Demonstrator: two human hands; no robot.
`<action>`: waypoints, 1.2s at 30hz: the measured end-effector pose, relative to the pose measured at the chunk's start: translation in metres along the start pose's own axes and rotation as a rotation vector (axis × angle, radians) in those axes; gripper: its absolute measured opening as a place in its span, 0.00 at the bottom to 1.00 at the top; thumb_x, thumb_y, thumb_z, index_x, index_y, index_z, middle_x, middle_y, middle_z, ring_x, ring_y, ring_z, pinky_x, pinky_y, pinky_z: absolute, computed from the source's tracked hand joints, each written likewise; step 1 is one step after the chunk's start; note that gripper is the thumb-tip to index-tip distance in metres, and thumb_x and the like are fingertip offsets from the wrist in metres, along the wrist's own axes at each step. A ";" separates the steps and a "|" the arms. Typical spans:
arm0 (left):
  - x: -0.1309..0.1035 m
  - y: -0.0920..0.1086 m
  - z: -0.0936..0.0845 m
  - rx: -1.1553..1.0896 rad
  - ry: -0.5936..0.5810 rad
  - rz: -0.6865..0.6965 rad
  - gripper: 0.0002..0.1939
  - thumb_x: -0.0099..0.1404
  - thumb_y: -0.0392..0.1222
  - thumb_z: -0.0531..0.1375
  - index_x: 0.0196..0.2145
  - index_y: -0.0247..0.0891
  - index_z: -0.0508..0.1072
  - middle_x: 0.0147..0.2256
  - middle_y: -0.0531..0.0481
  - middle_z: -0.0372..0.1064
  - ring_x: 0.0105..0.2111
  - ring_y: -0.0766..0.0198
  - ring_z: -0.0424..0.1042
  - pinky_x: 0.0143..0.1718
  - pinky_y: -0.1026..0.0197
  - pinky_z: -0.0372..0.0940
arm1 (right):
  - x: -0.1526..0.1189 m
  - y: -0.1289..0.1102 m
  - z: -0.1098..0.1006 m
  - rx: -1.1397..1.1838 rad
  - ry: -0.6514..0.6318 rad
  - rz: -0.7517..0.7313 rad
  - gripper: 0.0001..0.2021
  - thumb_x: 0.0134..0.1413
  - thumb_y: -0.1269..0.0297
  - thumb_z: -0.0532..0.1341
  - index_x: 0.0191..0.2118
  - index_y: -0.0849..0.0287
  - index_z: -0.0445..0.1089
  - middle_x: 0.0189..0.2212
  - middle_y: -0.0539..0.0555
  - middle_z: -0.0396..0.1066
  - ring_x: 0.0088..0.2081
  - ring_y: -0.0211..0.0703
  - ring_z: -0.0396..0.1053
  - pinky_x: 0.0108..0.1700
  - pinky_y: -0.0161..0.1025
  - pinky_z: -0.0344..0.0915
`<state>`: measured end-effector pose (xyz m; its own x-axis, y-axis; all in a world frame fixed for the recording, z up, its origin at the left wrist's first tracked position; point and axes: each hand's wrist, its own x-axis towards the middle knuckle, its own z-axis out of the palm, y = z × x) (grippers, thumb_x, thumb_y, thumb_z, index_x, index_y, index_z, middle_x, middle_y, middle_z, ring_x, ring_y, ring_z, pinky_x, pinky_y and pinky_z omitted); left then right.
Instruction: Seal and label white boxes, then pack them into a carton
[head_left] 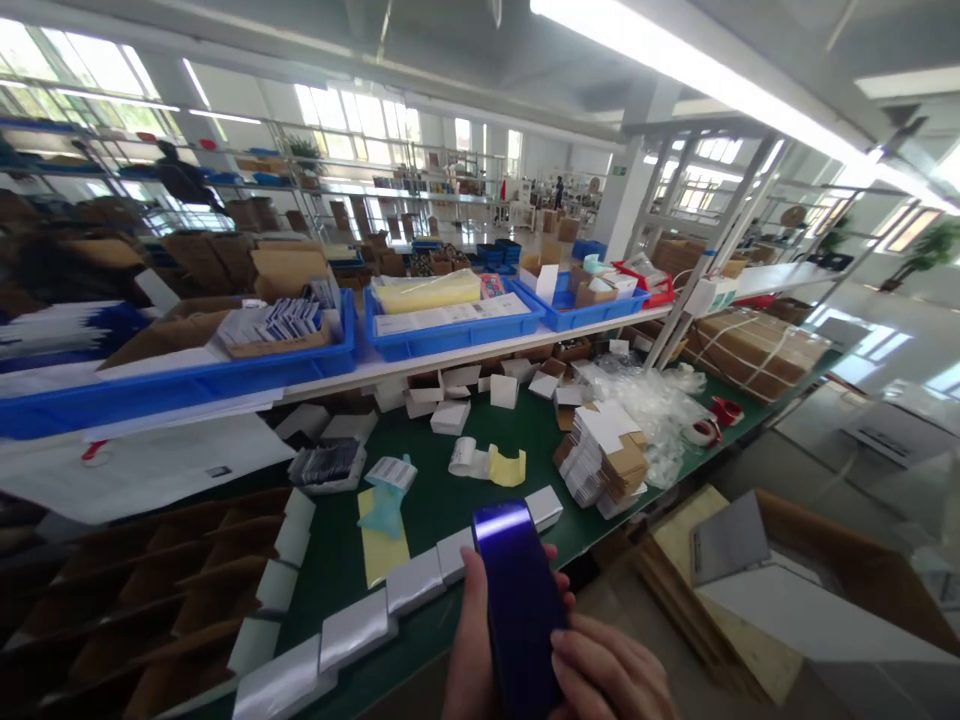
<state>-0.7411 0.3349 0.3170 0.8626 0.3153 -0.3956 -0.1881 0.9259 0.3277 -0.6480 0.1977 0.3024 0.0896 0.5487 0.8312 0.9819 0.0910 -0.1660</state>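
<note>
A dark blue-violet, glossy flat device like a phone [517,610] is held upright at the bottom centre. My left hand [471,640] wraps its left side, with the thumb along the edge and fingertips showing past the right edge. My right hand [611,665] closes its fingers on the device's lower right edge. Behind it, a row of small white boxes [356,625] runs along the near edge of the green table [420,500]. A yellow sheet [382,540] lies there with a light blue crumpled piece [386,508] on it.
A divided cardboard carton [157,590] stands at the left. Blue trays [450,340] sit on a shelf above the table. Stacked flat cartons [600,455], clear plastic bags [645,400] and red tape [724,410] lie to the right. An open box [825,600] stands lower right.
</note>
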 end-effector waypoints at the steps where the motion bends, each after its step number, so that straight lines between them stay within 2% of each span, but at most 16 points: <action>1: -0.006 0.006 0.005 -0.022 -0.001 0.042 0.40 0.65 0.74 0.52 0.51 0.32 0.77 0.37 0.38 0.79 0.39 0.53 0.78 0.45 0.53 0.72 | 0.004 -0.003 0.004 0.017 -0.022 -0.036 0.09 0.66 0.63 0.62 0.48 0.52 0.77 0.40 0.52 0.82 0.43 0.44 0.81 0.46 0.36 0.80; 2: -0.011 0.013 0.008 -0.021 -0.003 0.077 0.41 0.66 0.74 0.51 0.52 0.32 0.76 0.37 0.38 0.79 0.38 0.53 0.78 0.44 0.53 0.72 | 0.006 -0.007 0.008 0.029 -0.035 -0.032 0.09 0.65 0.61 0.63 0.48 0.54 0.77 0.41 0.54 0.82 0.44 0.46 0.81 0.46 0.37 0.80; 4: -0.020 0.024 0.006 -0.006 -0.028 0.099 0.44 0.66 0.75 0.48 0.52 0.30 0.75 0.38 0.36 0.78 0.37 0.53 0.78 0.41 0.54 0.72 | 0.003 -0.015 0.014 0.041 -0.026 0.080 0.10 0.63 0.60 0.65 0.48 0.54 0.77 0.44 0.56 0.81 0.45 0.48 0.81 0.45 0.38 0.80; 7: -0.026 0.036 -0.003 -0.026 -0.122 0.113 0.45 0.66 0.76 0.47 0.50 0.27 0.75 0.36 0.36 0.77 0.35 0.55 0.77 0.38 0.58 0.70 | -0.011 -0.027 0.023 0.086 0.037 0.230 0.10 0.62 0.60 0.66 0.48 0.53 0.76 0.42 0.57 0.80 0.42 0.47 0.81 0.41 0.38 0.81; 11: -0.028 0.045 -0.009 -0.101 -0.280 0.192 0.48 0.65 0.77 0.44 0.51 0.27 0.75 0.34 0.39 0.74 0.34 0.57 0.75 0.38 0.58 0.68 | -0.024 -0.033 0.026 0.118 0.017 0.290 0.10 0.61 0.60 0.67 0.47 0.53 0.76 0.38 0.55 0.80 0.38 0.46 0.81 0.38 0.38 0.80; 14: -0.030 0.049 -0.011 -0.126 -0.324 0.230 0.51 0.63 0.80 0.43 0.52 0.27 0.75 0.35 0.40 0.72 0.34 0.57 0.73 0.39 0.57 0.67 | -0.024 -0.030 0.024 0.132 -0.029 0.311 0.11 0.60 0.62 0.68 0.48 0.54 0.76 0.39 0.55 0.80 0.39 0.46 0.81 0.41 0.38 0.79; 18: -0.032 0.053 -0.010 -0.122 -0.360 0.249 0.53 0.60 0.82 0.42 0.52 0.28 0.74 0.35 0.41 0.71 0.34 0.57 0.71 0.39 0.58 0.66 | -0.025 -0.021 0.025 0.143 -0.084 0.278 0.12 0.61 0.63 0.68 0.50 0.56 0.74 0.40 0.55 0.79 0.39 0.43 0.80 0.42 0.36 0.77; 24: -0.032 0.054 -0.009 -0.135 -0.363 0.257 0.51 0.63 0.80 0.41 0.50 0.27 0.74 0.34 0.42 0.70 0.33 0.59 0.72 0.38 0.59 0.66 | -0.024 -0.013 0.028 0.180 -0.136 0.174 0.13 0.60 0.65 0.68 0.50 0.57 0.74 0.38 0.55 0.79 0.37 0.42 0.80 0.39 0.34 0.77; 29: -0.034 0.054 -0.013 -0.081 -0.350 0.231 0.51 0.60 0.82 0.42 0.49 0.29 0.72 0.35 0.43 0.70 0.32 0.58 0.74 0.37 0.60 0.67 | -0.020 -0.014 0.026 0.205 -0.176 0.216 0.10 0.63 0.65 0.65 0.50 0.58 0.73 0.37 0.55 0.79 0.37 0.41 0.80 0.40 0.33 0.77; 33: -0.036 0.054 -0.013 -0.103 -0.362 0.250 0.52 0.61 0.82 0.41 0.51 0.28 0.71 0.35 0.43 0.70 0.31 0.58 0.74 0.37 0.59 0.67 | -0.021 -0.013 0.025 0.217 -0.198 0.149 0.11 0.62 0.65 0.66 0.50 0.58 0.73 0.36 0.55 0.79 0.35 0.40 0.80 0.38 0.31 0.77; 36: -0.036 0.054 -0.013 -0.124 -0.382 0.274 0.52 0.63 0.80 0.39 0.53 0.27 0.71 0.34 0.43 0.71 0.32 0.58 0.74 0.37 0.59 0.68 | -0.023 -0.012 0.026 0.229 -0.203 0.158 0.11 0.62 0.67 0.66 0.50 0.58 0.73 0.36 0.55 0.79 0.34 0.40 0.80 0.38 0.32 0.77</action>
<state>-0.7884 0.3764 0.3375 0.8796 0.4737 0.0425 -0.4674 0.8444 0.2616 -0.6663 0.2057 0.2713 0.1798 0.7230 0.6670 0.8934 0.1637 -0.4183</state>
